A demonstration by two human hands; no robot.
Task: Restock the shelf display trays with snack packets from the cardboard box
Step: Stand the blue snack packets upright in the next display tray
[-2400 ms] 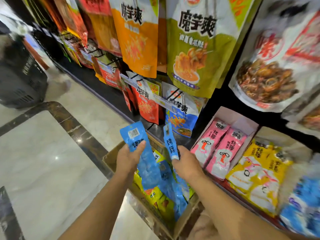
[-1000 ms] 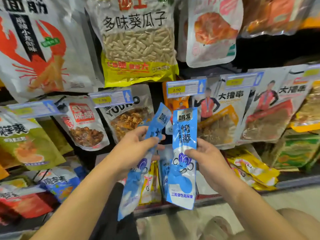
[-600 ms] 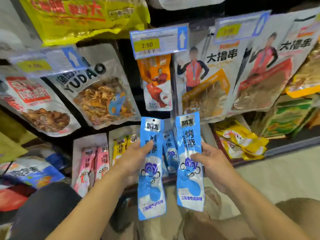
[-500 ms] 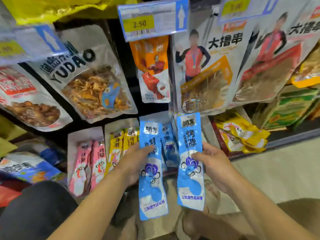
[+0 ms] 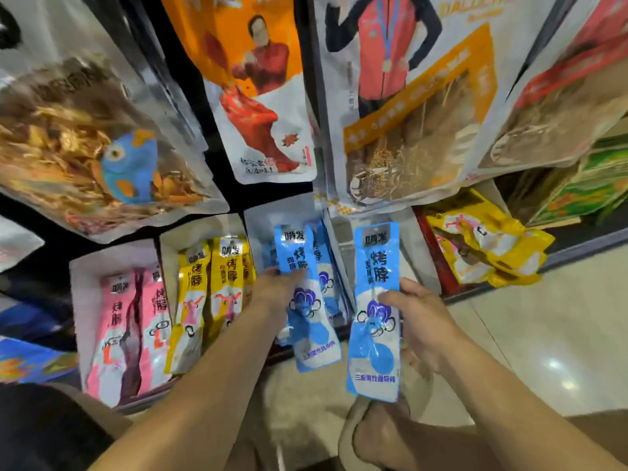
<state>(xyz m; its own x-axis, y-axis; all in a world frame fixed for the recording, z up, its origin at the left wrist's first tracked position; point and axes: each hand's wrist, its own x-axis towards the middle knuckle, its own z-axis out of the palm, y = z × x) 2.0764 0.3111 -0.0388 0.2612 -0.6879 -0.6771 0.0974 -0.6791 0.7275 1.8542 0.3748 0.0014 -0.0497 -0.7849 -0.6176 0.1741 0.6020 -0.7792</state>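
My left hand [image 5: 277, 288] grips a long blue snack packet [image 5: 307, 321] and holds it over the white display tray [image 5: 258, 226] that has several blue packets [image 5: 328, 266] in it. My right hand [image 5: 419, 321] grips a second blue packet [image 5: 375, 311], held upright just to the right of that tray, in front of an adjoining tray [image 5: 413, 253]. The cardboard box is out of view.
Left of the blue tray stand a tray of yellow packets [image 5: 217, 294] and one of pink packets [image 5: 129, 328]. Loose yellow packets [image 5: 486, 246] lie at the right. Large snack bags [image 5: 261, 90] hang above. Pale tiled floor [image 5: 543, 334] lies at the right.
The view has closed in on the bottom shelf. Both hands have carried their blue packets forward, the left one now over the blue tray.
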